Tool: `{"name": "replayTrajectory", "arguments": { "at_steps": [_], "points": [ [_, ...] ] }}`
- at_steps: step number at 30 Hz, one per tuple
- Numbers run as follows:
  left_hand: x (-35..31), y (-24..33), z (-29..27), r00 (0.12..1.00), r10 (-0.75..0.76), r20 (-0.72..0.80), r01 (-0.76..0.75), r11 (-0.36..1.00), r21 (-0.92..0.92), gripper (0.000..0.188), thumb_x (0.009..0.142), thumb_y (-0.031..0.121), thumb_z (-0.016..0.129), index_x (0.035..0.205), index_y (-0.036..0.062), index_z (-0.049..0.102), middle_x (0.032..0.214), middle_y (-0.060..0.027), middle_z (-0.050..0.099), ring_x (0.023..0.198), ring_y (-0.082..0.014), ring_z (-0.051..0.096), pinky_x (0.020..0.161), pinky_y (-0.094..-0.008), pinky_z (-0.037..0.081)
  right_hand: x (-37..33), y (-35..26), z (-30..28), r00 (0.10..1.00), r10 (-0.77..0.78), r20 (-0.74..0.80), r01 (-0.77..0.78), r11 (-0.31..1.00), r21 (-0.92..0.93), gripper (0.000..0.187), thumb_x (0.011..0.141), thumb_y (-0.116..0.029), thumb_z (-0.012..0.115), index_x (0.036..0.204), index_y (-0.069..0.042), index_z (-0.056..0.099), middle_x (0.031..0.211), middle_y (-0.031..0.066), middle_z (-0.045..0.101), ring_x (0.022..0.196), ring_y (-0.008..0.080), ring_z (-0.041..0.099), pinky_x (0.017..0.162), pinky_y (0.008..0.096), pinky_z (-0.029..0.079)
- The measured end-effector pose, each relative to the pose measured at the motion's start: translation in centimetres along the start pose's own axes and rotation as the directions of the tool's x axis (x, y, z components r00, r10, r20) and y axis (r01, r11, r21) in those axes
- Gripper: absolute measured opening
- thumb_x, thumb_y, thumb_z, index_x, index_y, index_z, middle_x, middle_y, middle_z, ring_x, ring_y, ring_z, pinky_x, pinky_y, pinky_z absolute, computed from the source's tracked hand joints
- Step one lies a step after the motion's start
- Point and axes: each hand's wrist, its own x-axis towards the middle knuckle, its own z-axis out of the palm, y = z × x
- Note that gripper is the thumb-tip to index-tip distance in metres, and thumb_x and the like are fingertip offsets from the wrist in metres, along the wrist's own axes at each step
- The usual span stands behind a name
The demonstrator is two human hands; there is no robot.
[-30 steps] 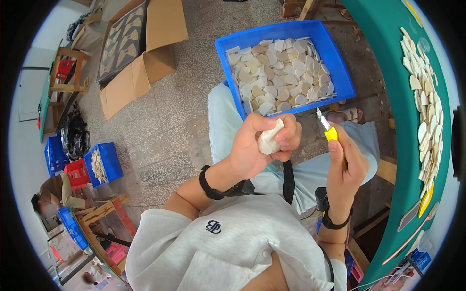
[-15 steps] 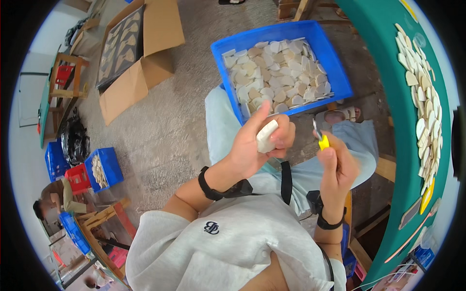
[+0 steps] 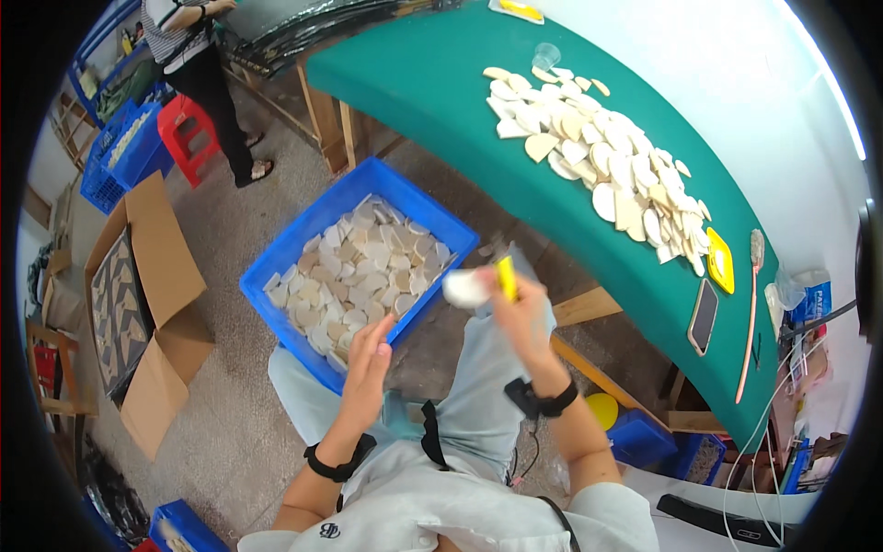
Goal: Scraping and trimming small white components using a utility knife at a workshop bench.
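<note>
My left hand point(image 3: 365, 373) is at the near rim of the blue plastic bin point(image 3: 273, 247). Its fingers are stretched out, and I see nothing in it. My right hand point(image 3: 525, 317), smeared by motion, is just right of the bin, closed on a yellow-handled tool point(image 3: 507, 278). A pale half-round piece point(image 3: 466, 289) shows at its fingertips, apparently held along with the tool; the tool's tip is too blurred to make out. Many flat, rounded white and beige pieces point(image 3: 354, 267) fill the bin, which sits beside my knees.
A green-topped table point(image 3: 432, 101) curves along the right, with a heap of pale pieces point(image 3: 598, 147), a clear cup point(image 3: 545, 57), a phone point(image 3: 704, 317) and a yellow dish point(image 3: 720, 260). An open carton point(image 3: 179, 267) stands left. Someone in black trousers point(image 3: 216, 101) stands beyond, near a red stool point(image 3: 187, 138).
The view has swung right toward the table. The pale piece has gone from my left hand to my right, beside the yellow tool. My left hand has opened near the bin.
</note>
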Motion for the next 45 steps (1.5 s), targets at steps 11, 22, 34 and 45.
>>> {"name": "replayTrajectory", "arguments": {
  "at_steps": [11,22,34,45],
  "points": [
    [-0.3,-3.9,-3.1,0.976,-0.184,-0.120,0.154,0.962,-0.225,0.032,0.091,0.009,0.041,0.122,0.0031,0.048,0.097,-0.0096,0.058,0.065,-0.0121,0.054,0.069,-0.0260,0.044,15.4,-3.9,-5.1,0.976,-0.034,-0.215,0.033,0.999,-0.008,0.032,0.088,-0.016,0.058,0.118,-0.004,0.059,0.062,-0.0043,0.050,0.048,0.0025,0.035,0.043,0.0209,0.028],
    [8.7,-16.4,-10.3,0.883,-0.437,-0.172,0.434,0.899,-0.058,0.031,0.093,0.017,0.042,0.121,0.0052,0.051,0.100,-0.0156,0.061,0.103,-0.0289,0.056,0.080,-0.0354,0.046,3.6,8.4,-3.0,0.894,-0.265,0.361,0.447,0.467,-0.763,0.030,0.072,-0.004,0.065,0.102,-0.009,0.065,0.081,0.0113,0.065,0.073,0.0299,0.063,0.060,0.0335,0.049],
    [24.4,-33.1,-2.3,0.916,-0.364,-0.170,0.365,0.578,0.729,0.034,0.078,0.008,0.051,0.111,0.0033,0.055,0.118,-0.0155,0.051,0.113,-0.0357,0.047,0.092,-0.0414,0.045,5.5,9.0,-2.3,0.874,-0.327,0.359,0.481,0.484,-0.731,0.022,0.074,-0.002,0.067,0.096,-0.003,0.064,0.061,0.0111,0.048,0.050,0.0278,0.049,0.046,0.0352,0.036],
    [23.9,-34.9,-0.9,0.712,-0.702,-0.028,0.491,0.469,0.734,0.031,0.083,0.010,0.052,0.113,0.0001,0.051,0.117,-0.0216,0.054,0.108,-0.0347,0.056,0.086,-0.0424,0.049,6.4,8.6,-0.8,0.882,-0.299,0.364,0.471,0.538,-0.699,0.021,0.070,-0.001,0.068,0.090,-0.003,0.063,0.064,0.0110,0.053,0.054,0.0281,0.053,0.048,0.0348,0.039]
  ]
}}
